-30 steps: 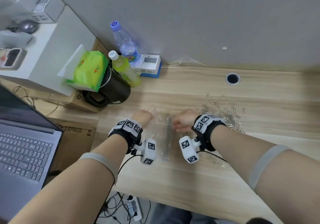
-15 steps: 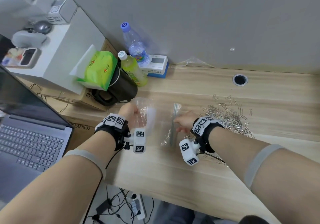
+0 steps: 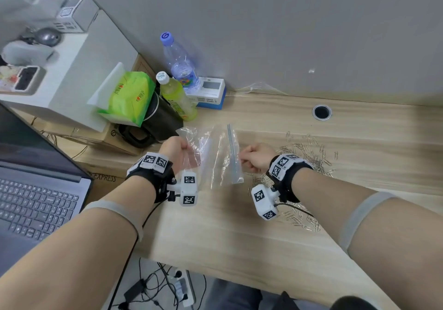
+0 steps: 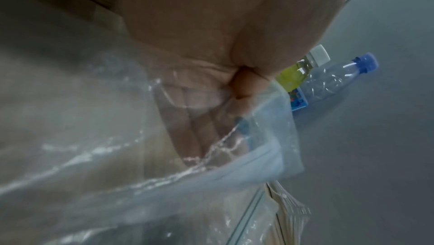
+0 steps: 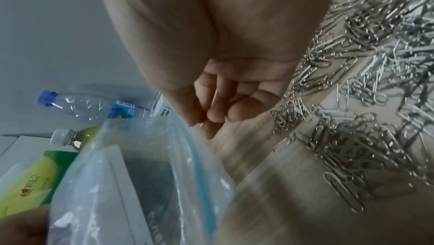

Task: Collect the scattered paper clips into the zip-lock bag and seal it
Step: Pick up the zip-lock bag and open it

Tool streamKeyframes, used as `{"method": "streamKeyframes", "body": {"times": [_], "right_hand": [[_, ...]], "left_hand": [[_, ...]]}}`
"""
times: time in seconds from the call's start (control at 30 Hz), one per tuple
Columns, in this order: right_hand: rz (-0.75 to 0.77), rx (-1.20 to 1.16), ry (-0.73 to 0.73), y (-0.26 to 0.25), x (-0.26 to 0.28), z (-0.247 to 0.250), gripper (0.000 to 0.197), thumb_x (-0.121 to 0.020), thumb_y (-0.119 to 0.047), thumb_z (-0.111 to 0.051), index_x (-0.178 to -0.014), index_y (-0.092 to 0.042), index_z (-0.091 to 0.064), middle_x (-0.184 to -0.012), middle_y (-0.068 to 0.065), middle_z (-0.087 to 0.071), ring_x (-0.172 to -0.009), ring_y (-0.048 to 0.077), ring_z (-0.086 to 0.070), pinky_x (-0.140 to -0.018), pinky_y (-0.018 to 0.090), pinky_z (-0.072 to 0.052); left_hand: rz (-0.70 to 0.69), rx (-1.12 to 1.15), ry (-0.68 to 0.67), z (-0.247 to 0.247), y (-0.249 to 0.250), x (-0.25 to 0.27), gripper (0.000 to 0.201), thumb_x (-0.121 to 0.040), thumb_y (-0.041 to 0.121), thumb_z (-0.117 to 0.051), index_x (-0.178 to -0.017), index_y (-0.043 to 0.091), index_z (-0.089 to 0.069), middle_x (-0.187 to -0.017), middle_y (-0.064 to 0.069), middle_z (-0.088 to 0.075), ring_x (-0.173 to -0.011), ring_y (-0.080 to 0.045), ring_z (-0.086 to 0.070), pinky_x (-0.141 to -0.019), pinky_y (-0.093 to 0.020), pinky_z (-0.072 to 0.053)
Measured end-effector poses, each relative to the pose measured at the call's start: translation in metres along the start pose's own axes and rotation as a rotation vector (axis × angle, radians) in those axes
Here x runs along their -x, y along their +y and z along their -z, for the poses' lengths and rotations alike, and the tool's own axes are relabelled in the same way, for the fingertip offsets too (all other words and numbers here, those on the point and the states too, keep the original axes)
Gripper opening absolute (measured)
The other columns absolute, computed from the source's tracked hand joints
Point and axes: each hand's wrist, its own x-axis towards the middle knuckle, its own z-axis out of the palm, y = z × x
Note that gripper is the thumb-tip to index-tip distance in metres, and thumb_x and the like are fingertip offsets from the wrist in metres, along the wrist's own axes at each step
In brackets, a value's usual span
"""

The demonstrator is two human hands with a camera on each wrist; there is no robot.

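A clear zip-lock bag (image 3: 215, 158) with a blue zip strip hangs spread between my hands just above the wooden desk (image 3: 215, 225). My left hand (image 3: 177, 150) grips its left side; in the left wrist view its fingers (image 4: 187, 119) show through the plastic of the bag (image 4: 164, 193). My right hand (image 3: 254, 158) has curled fingers (image 5: 211, 115) pinching the zip edge of the bag (image 5: 140, 184). A heap of silver paper clips (image 3: 309, 156) lies on the desk behind and under my right wrist, filling the right side as paper clips (image 5: 364, 100) in the right wrist view.
A laptop (image 3: 36, 190) sits at the left. Behind the bag stand a black jug (image 3: 158, 122), a green tissue pack (image 3: 129, 98), a yellow-green drink bottle (image 3: 177, 101), a water bottle (image 3: 179, 62) and a small white box (image 3: 208, 91). A cable hole (image 3: 321, 112) is at the back right.
My hands have drawn apart, the left one going left, and the bag, bunched between them before, now hangs spread out wide.
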Motion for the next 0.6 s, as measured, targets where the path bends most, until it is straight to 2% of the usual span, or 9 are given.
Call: {"method": "streamKeyframes", "body": {"times": [0.03,0.1,0.13,0.23,0.3,0.4,0.5,0.53,0.6], "right_hand": [[-0.002,0.003,0.011,-0.001,-0.001,0.004,0.014,-0.090,-0.012,-0.063,-0.076,-0.012,-0.064,-0.065,0.001,-0.064,-0.046,0.013,-0.048,-0.046,0.026,-0.041],[0.004,0.010,0.015,-0.002,-0.002,0.010,0.017,-0.091,-0.011,-0.061,-0.074,-0.010,-0.063,-0.062,0.000,-0.063,-0.043,0.014,-0.045,-0.041,0.023,-0.039],[0.006,0.008,0.008,-0.002,-0.002,0.013,0.018,-0.091,-0.011,-0.060,-0.074,-0.009,-0.063,-0.062,0.000,-0.063,-0.042,0.014,-0.045,-0.039,0.022,-0.038],[-0.004,-0.022,0.005,-0.002,-0.004,0.017,0.010,-0.090,-0.009,-0.062,-0.080,-0.008,-0.061,-0.071,0.003,-0.066,-0.046,0.014,-0.047,-0.041,0.023,-0.041],[-0.017,-0.044,0.052,-0.001,-0.006,0.017,0.005,-0.089,-0.011,-0.062,-0.089,-0.009,-0.057,-0.080,0.006,-0.067,-0.054,0.015,-0.052,-0.046,0.024,-0.046],[-0.031,-0.024,0.120,0.004,-0.007,0.014,0.013,-0.090,-0.013,-0.062,-0.099,-0.009,-0.054,-0.084,0.007,-0.064,-0.068,0.018,-0.061,-0.058,0.028,-0.054],[-0.063,0.019,0.133,0.012,-0.012,0.011,0.018,-0.088,-0.020,-0.065,-0.101,-0.010,-0.058,-0.092,0.010,-0.068,-0.086,0.025,-0.068,-0.078,0.040,-0.061],[-0.067,0.015,0.121,0.013,-0.013,0.010,0.020,-0.088,-0.024,-0.066,-0.102,-0.013,-0.059,-0.099,0.011,-0.069,-0.096,0.026,-0.068,-0.085,0.043,-0.059],[-0.067,0.009,0.090,0.012,-0.015,0.010,0.043,-0.085,-0.034,-0.068,-0.123,-0.015,-0.057,-0.124,0.009,-0.063,-0.114,0.026,-0.061,-0.098,0.044,-0.052]], "left_hand": [[-0.002,0.004,0.008,-0.002,0.001,-0.002,0.019,-0.090,-0.001,-0.037,-0.073,0.004,-0.046,-0.074,-0.015,-0.051,-0.065,-0.029,-0.054,-0.062,-0.041,-0.055],[0.007,-0.026,0.049,-0.004,0.004,-0.003,0.026,-0.093,-0.006,-0.035,-0.073,0.001,-0.049,-0.078,-0.018,-0.053,-0.072,-0.032,-0.056,-0.077,-0.048,-0.055],[0.005,-0.031,0.051,-0.007,0.006,0.001,0.026,-0.095,-0.005,-0.035,-0.074,0.002,-0.049,-0.079,-0.017,-0.053,-0.071,-0.032,-0.056,-0.078,-0.047,-0.054],[-0.011,-0.032,0.058,-0.008,0.006,-0.001,0.022,-0.098,0.003,-0.038,-0.078,0.006,-0.047,-0.078,-0.013,-0.054,-0.064,-0.027,-0.056,-0.062,-0.039,-0.051],[-0.011,-0.014,0.078,-0.008,0.006,-0.001,0.021,-0.092,-0.002,-0.038,-0.075,0.005,-0.047,-0.071,-0.013,-0.053,-0.057,-0.025,-0.054,-0.059,-0.039,-0.049],[-0.016,-0.004,0.056,-0.011,0.008,0.004,0.020,-0.085,-0.005,-0.036,-0.074,0.005,-0.048,-0.070,-0.008,-0.049,-0.055,-0.023,-0.048,-0.059,-0.039,-0.049],[0.027,-0.018,-0.036,-0.007,0.005,-0.008,0.018,-0.082,0.011,-0.044,-0.066,0.008,-0.051,-0.071,-0.008,-0.044,-0.059,-0.023,-0.046,-0.065,-0.044,-0.052],[0.057,-0.027,-0.087,-0.006,0.007,-0.004,0.014,-0.080,0.010,-0.045,-0.066,0.010,-0.047,-0.071,-0.007,-0.042,-0.058,-0.023,-0.045,-0.063,-0.042,-0.050],[0.041,-0.065,-0.140,-0.006,0.012,0.006,0.015,-0.076,0.005,-0.042,-0.067,0.016,-0.037,-0.069,-0.006,-0.040,-0.056,-0.023,-0.043,-0.060,-0.036,-0.043]]}}
